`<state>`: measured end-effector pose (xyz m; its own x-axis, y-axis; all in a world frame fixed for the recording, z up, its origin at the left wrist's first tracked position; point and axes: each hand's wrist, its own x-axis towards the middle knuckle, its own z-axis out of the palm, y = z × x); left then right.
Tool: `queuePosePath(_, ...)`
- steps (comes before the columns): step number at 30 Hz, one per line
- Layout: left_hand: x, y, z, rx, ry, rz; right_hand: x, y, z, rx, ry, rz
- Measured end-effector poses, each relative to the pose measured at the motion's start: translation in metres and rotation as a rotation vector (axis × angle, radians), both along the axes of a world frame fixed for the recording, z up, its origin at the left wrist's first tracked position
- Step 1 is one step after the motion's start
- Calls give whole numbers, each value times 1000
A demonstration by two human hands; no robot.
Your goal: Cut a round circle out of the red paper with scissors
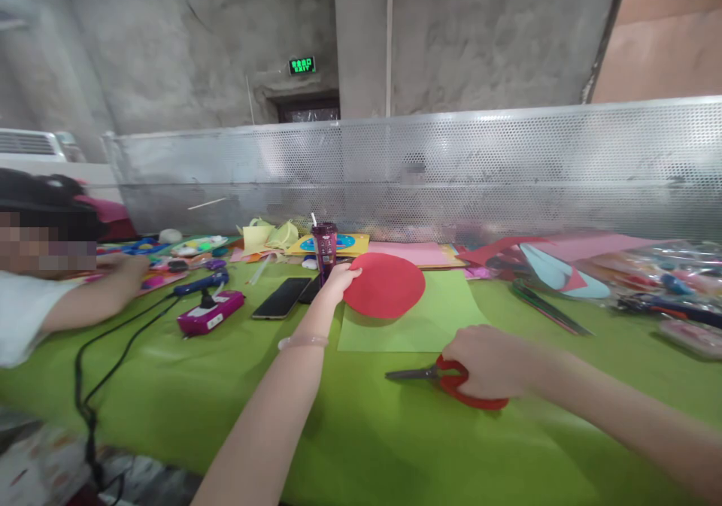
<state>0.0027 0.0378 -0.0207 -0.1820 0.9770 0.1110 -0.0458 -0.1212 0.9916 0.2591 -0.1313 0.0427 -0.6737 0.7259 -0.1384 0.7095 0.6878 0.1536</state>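
Note:
A round piece of red paper [386, 286] is pinched at its left edge by my left hand [342, 280], thumb on top. It is held over a light green sheet of paper [451, 303] lying on the green tabletop. Lower right, my right hand [479, 359] is closed around the red handles of a pair of scissors [411, 374]. The blades point left, look closed and touch no paper. Most of the right hand's fingers are hidden behind its back.
A purple drink cup [323, 250] with a straw, a phone [289, 298] and a purple power strip [210, 313] with a black cord stand left of centre. Coloured paper [564, 273] and craft materials line the back. At far left a co-worker's arm [90, 299] reaches over the table.

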Motion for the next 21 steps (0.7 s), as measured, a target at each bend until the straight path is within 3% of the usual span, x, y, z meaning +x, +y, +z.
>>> queuePosePath(11,2,-3,0,12,28,-4,0,0,-4,149,-81,64)
queuePosePath(21,2,-3,0,12,26,-33,-6,-15,-6,228,-77,-31)
